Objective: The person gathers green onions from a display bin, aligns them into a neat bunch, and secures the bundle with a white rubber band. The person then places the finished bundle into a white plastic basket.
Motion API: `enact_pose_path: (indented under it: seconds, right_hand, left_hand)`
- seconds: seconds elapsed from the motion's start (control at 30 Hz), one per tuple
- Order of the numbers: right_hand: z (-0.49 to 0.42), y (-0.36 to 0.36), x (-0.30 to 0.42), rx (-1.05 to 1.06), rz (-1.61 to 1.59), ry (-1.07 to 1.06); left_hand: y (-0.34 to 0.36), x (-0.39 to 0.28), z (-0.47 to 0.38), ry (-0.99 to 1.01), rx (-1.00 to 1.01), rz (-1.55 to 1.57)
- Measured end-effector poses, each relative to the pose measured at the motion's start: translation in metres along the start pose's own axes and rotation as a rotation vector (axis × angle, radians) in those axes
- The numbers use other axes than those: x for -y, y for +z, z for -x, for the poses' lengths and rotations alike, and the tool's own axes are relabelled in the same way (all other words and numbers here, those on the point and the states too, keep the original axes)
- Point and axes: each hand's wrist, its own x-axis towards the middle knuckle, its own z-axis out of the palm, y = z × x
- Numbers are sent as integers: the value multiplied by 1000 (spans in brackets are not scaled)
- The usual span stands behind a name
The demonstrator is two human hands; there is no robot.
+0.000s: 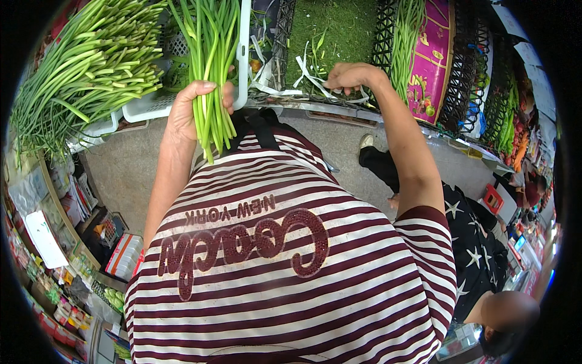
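A bunch of long green stems [211, 63], probably garlic shoots, is gripped in my left hand [191, 107]. Its lower ends hang in front of my striped shirt. Thin white strips [309, 75] lie across the green artificial turf [334, 32] of the display. Over their near end is my right hand [350, 77], with bent fingers pointing left. Its fingertips are at the strips, but whether one is pinched between them is not visible. Behind the held bunch stands a white plastic crate [244, 54].
A large heap of garlic shoots [100, 59] fills the far left. Long beans [404, 50] lie beside a purple carton [434, 68] on the right. Black mesh dividers [383, 36] separate the sections. A person in a star-patterned top [473, 245] is close on my right.
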Motion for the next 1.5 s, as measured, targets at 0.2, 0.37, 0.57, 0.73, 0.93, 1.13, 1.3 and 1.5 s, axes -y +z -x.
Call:
enact_pose_path:
  seconds: [0.2,0.37,0.57,0.73,0.93,1.13,1.3,1.5]
  right_hand:
    - [-22,14,20,-88,127,-208]
    - [-14,-21,9,-307,-247,-245]
    - [-10,-34,-4,-602,-318,-171]
    - [-14,-23,-21,-588,208,148]
    - [-28,-8,-30,-534,228,213]
    - [-34,-18,-29,-720,-28,47]
    - [-41,-16,-15,-746,-309,-127]
    - [-44,-12,-17,-645,62,93]
  left_hand:
    - [2,-1,3,-9,6,24]
    - [2,-2,3,-4,13,12]
    - [2,-1,3,5,12,-8]
    - [2,0,0,-1,36,27]
    - [1,1,0,4,11,31]
    - [-1,2,-1,27,-61,-39]
    - [1,2,-2,34,-54,-45]
    - [0,1,-2,31,-41,-40]
